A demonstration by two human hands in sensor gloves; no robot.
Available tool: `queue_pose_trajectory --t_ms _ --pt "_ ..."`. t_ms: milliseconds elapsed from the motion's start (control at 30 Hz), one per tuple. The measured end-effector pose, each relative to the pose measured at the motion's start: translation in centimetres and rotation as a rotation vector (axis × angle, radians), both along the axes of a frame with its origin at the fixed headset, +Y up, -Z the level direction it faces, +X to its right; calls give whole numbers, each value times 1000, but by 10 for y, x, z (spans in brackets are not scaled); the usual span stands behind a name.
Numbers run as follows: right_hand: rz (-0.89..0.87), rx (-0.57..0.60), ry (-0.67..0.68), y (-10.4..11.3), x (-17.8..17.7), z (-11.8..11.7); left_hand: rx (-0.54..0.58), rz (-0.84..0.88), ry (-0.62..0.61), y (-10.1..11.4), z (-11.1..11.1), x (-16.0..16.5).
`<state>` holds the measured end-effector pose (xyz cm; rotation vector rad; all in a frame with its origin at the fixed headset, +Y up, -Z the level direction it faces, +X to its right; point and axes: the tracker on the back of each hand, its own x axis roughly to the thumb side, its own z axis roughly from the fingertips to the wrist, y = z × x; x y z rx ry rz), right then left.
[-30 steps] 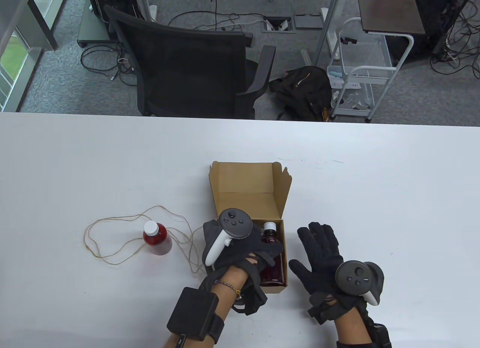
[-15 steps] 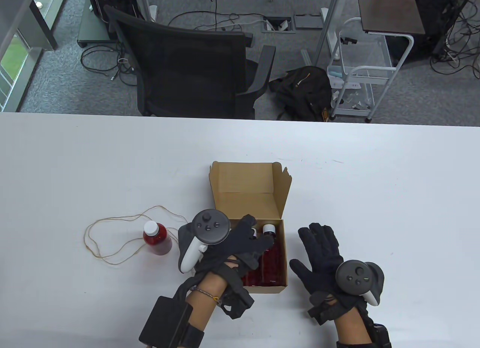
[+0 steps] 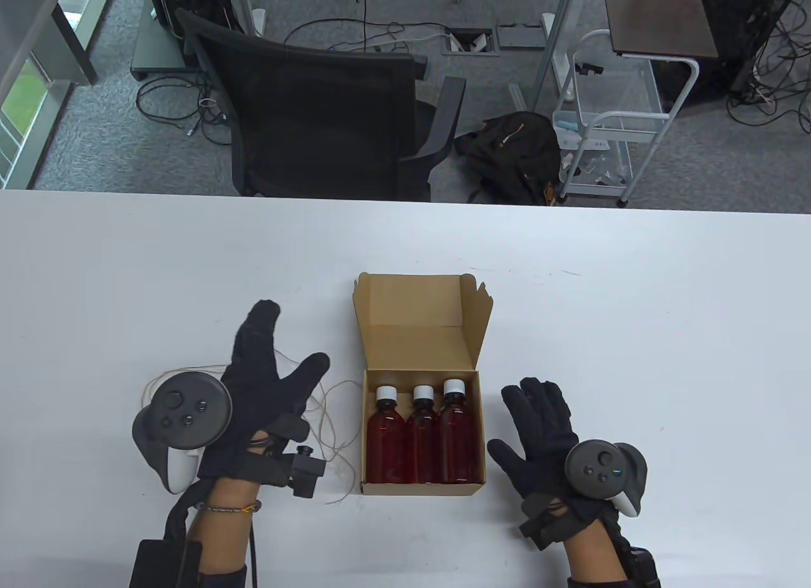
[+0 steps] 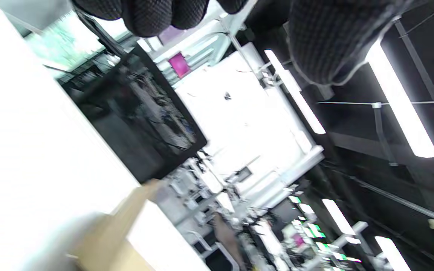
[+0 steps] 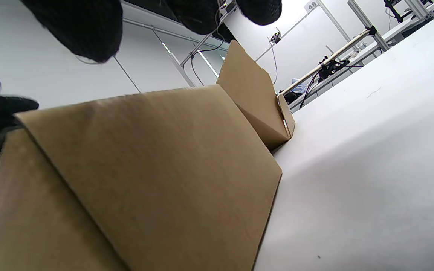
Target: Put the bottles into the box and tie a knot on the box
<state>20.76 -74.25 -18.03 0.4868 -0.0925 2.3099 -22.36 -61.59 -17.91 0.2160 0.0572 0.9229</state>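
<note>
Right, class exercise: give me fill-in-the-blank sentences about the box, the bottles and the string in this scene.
1. The box holds ____ bottles of red liquid.
2. The lid of the box stands ____.
3. The string lies on the table to the ____ of the box in the table view.
4. Each bottle has a ____ cap.

Missing words: three; open; left; white

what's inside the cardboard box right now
Three amber bottles with white caps lie side by side in the cardboard box, caps toward the open lid. Whatever is beneath them is covered.
</note>
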Motion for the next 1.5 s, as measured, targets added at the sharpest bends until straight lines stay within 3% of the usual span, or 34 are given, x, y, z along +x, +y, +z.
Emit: queue_pose_trajectory --t_ms 167,267,400,567,733,833,900,967,1167,1333,1500 --pt "-2 -4 -3 -1 0 0 -174 57 51 -61 -4 -33" --pt "1 -5 -4 -1 0 0 -219 166 62 -94 -6 -42" --pt "3 -6 -5 -2 0 -1 -253 181 9 -126 -10 -50" --pt "4 -11 -9 -2 1 -1 -275 244 -38 -149 -13 -52" --pt "4 -16 -11 -2 1 -1 -296 185 -41 -156 -14 -50" --pt "3 -16 -10 -2 1 -1 -293 169 -47 -154 -14 -48" --pt "2 -18 -9 -3 1 -1 -276 70 -13 -145 -14 -47" --pt "3 -21 -8 -3 1 -1 -274 -13 -15 -129 -14 -45" --pt "1 -22 -7 -3 1 -2 -187 -38 -28 -69 -13 -24" --pt "2 -23 -7 -4 1 -2 -122 -119 -122 -27 -11 24" --pt "2 -29 -9 -5 2 -2 -148 -250 -193 -17 -8 82"
